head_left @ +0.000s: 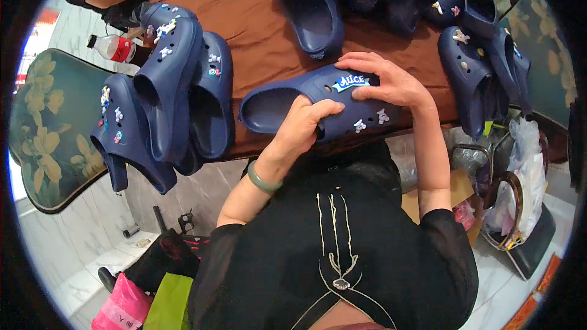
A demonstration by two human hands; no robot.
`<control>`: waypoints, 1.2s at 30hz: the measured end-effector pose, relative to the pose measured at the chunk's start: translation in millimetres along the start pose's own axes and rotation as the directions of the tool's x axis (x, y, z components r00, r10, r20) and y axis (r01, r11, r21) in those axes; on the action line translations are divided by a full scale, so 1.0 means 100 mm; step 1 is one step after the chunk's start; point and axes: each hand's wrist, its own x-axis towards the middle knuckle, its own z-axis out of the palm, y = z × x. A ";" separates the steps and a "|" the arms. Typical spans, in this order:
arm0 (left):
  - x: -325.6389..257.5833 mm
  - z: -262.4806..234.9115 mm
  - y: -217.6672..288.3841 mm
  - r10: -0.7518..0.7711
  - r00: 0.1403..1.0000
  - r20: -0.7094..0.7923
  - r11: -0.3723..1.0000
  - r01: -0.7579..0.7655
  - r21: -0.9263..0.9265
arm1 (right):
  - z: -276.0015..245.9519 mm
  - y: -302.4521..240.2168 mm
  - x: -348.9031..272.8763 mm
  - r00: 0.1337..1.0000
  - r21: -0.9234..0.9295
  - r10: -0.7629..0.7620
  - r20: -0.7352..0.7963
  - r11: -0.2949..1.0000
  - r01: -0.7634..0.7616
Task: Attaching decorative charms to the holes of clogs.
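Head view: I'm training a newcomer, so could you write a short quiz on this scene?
1. True or false: the green bracelet is on the right arm.
2. Which hand's thumb is nearer the blue-and-white charm on the held clog?
3. The label on the bottle is: A) green, B) red, C) yellow?

Key: 1. False, it circles the wrist of the left hand. 2. The right hand. 3. B.
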 end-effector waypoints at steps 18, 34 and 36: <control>0.24 -0.16 0.05 -0.149 0.989 -0.012 0.986 0.147 -0.073 | 0.33 -0.12 0.10 0.938 -0.238 0.254 -0.235 0.921 -0.309; 0.04 -0.21 -0.13 -0.077 0.987 -0.143 0.926 0.017 -0.377 | 0.31 0.20 -0.31 0.654 0.516 0.490 -0.576 0.839 -0.174; 0.04 -0.19 -0.13 -0.044 0.986 -0.160 0.931 -0.017 -0.366 | 0.41 0.25 -0.36 0.652 0.431 0.427 -0.627 0.887 -0.166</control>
